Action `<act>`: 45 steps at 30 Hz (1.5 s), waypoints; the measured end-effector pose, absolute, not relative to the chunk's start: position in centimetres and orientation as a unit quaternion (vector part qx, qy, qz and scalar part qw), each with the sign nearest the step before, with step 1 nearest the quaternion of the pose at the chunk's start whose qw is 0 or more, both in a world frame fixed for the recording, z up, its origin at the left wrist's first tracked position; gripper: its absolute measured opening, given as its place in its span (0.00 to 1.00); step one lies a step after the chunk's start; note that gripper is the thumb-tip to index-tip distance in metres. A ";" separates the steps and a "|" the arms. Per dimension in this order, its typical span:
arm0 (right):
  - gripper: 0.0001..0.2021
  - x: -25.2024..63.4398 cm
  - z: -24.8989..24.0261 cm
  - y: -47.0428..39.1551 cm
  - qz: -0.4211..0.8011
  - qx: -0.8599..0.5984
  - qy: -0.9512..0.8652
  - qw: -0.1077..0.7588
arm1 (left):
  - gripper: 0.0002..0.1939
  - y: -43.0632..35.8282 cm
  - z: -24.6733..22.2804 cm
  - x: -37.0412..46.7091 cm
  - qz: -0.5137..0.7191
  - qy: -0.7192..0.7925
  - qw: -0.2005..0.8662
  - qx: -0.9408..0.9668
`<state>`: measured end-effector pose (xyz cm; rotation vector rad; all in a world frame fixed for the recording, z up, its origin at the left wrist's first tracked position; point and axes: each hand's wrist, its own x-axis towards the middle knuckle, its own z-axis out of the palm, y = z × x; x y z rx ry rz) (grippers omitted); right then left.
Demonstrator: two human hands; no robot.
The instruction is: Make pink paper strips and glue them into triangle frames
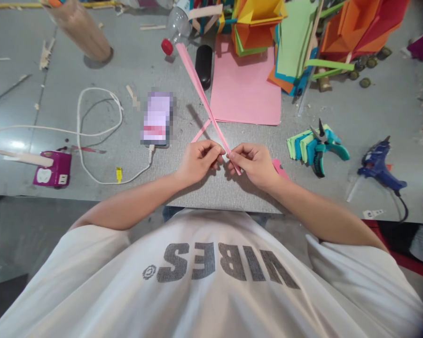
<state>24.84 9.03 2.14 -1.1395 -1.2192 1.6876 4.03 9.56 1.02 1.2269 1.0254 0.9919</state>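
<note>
A long, narrow pink paper strip [206,103] slants up and away to the left from between my hands; it looks folded or layered lengthwise. My right hand [252,162] pinches its near end between thumb and fingers, with a short tip sticking out below. My left hand [200,162] is closed in a pinch at the strip's left edge, its fingertips close to those of the right. Another thin pink strip [201,131] shows just beyond my left hand; whether it is joined to the first is unclear. Partly behind my right wrist lies a pink piece [280,169].
Pink sheets [246,84], a black case [204,67] and a bottle [178,28] lie beyond my hands. Leftward are a phone [157,117], its white cable and a purple box [52,168]. Rightward are pliers [320,141], folded paper pieces [301,146] and a blue glue gun [380,166].
</note>
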 end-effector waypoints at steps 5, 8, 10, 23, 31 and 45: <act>0.26 24.6 2.1 9.2 0.663 -0.437 -0.481 0.372 | 0.25 9.8 0.8 4.1 0.443 0.425 0.602 0.511; 0.26 24.6 2.0 9.1 0.670 -0.426 -0.493 0.356 | 0.26 9.8 0.8 4.2 0.449 0.434 0.594 0.507; 0.26 24.7 1.9 9.2 0.677 -0.415 -0.498 0.348 | 0.25 9.9 0.9 4.2 0.452 0.449 0.579 0.510; 0.29 26.1 1.4 9.9 0.428 -0.477 -0.653 0.404 | 0.25 10.0 1.5 4.0 0.457 0.493 0.572 0.470; 0.10 26.1 1.0 9.8 0.423 -0.450 -0.677 0.401 | 0.28 10.0 1.0 4.0 0.465 0.468 0.570 0.490; 0.23 24.7 1.8 9.0 0.626 -0.415 -0.579 0.318 | 0.29 9.5 0.6 4.4 0.467 0.409 0.586 0.520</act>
